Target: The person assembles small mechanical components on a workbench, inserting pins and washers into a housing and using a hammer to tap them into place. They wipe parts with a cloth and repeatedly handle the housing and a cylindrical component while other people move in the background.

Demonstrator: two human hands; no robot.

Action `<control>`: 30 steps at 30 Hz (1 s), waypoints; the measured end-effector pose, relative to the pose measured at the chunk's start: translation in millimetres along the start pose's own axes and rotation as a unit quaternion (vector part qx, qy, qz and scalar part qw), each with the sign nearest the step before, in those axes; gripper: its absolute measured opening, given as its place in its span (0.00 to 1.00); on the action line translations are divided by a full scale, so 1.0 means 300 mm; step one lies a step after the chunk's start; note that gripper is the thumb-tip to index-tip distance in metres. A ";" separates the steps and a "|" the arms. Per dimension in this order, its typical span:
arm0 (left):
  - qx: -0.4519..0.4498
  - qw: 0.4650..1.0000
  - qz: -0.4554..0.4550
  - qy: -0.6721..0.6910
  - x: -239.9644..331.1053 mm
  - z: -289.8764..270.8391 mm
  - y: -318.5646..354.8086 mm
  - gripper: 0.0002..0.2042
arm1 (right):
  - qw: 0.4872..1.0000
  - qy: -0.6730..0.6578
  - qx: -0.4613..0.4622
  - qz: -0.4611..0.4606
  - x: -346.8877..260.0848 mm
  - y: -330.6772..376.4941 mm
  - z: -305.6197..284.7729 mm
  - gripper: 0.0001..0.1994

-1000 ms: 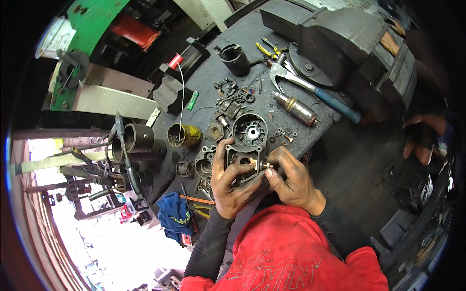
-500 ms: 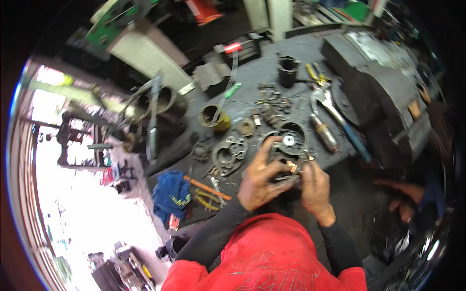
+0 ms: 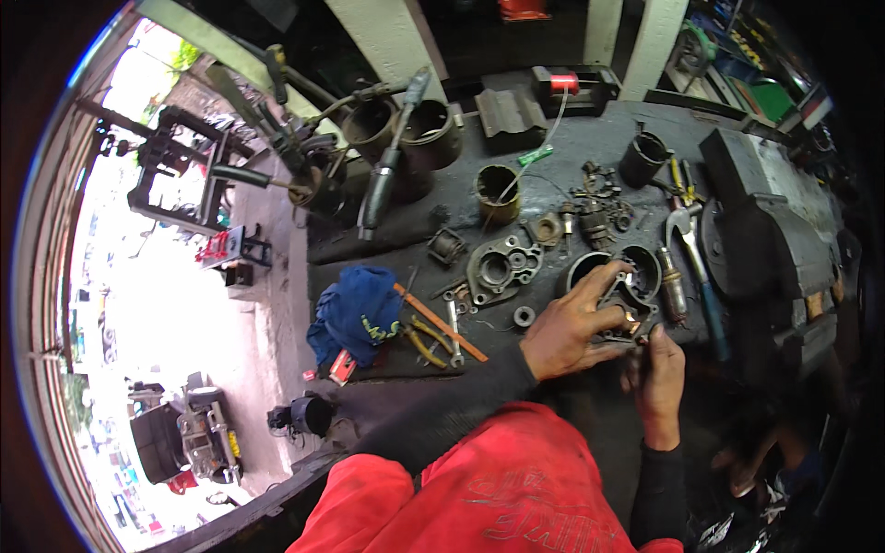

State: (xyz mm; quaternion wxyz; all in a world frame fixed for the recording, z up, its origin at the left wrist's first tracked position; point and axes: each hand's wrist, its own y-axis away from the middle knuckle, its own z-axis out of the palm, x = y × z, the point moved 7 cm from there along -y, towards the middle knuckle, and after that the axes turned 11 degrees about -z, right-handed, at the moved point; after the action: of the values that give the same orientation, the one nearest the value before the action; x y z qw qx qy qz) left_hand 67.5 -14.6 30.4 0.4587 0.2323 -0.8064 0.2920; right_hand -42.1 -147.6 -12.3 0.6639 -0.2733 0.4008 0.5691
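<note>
A grey cast-metal housing (image 3: 658, 276) with round openings lies at the bench's near edge. My left hand (image 3: 573, 330) grips it from the left, index finger stretched over the top and the other fingers at its near side. Between the hands a small copper-coloured part (image 3: 632, 323) shows inside the housing. My right hand (image 3: 662, 373) is at the housing's near right corner, thumb and fingertips pinched together; what they hold is too small to make out. Left of my left hand are a small metal ring (image 3: 524, 316) and a flat cast cover (image 3: 502, 267) with holes.
On the dark bench (image 3: 572, 166) stand a yellowish can (image 3: 498, 195) and a black cylinder (image 3: 643, 158). A blue cloth (image 3: 359, 313), yellow-handled pliers (image 3: 426, 343) and a wrench (image 3: 454, 332) lie to the left. At right are a blue-handled tool (image 3: 710, 300) and a vise (image 3: 770, 249).
The view has swung left, so the bench and hands sit farther right in the picture. Both hands stay at the housing, and the small ring left of my left hand now shows.
</note>
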 end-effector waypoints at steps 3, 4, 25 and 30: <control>-0.015 1.000 -0.004 0.017 -0.003 -0.002 -0.008 0.19 | 0.804 0.534 0.058 -0.254 -0.103 0.043 0.017 0.15; -0.019 1.000 0.002 0.012 0.000 -0.004 -0.012 0.18 | 0.746 0.588 0.036 -0.310 -0.105 0.057 0.048 0.13; -0.080 0.995 -0.018 -0.050 0.036 -0.023 -0.034 0.17 | 0.981 -0.131 0.084 0.117 0.035 0.008 0.004 0.20; -0.095 0.993 -0.029 -0.059 0.042 -0.030 -0.042 0.17 | 0.868 0.442 0.101 -0.201 -0.111 0.009 0.028 0.20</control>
State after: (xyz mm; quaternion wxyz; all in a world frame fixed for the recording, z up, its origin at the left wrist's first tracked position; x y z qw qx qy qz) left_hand 75.2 -18.9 48.2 0.4387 0.2277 -0.8490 0.1868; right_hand -43.8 -157.9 20.6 0.5411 -0.5025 0.6441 0.1997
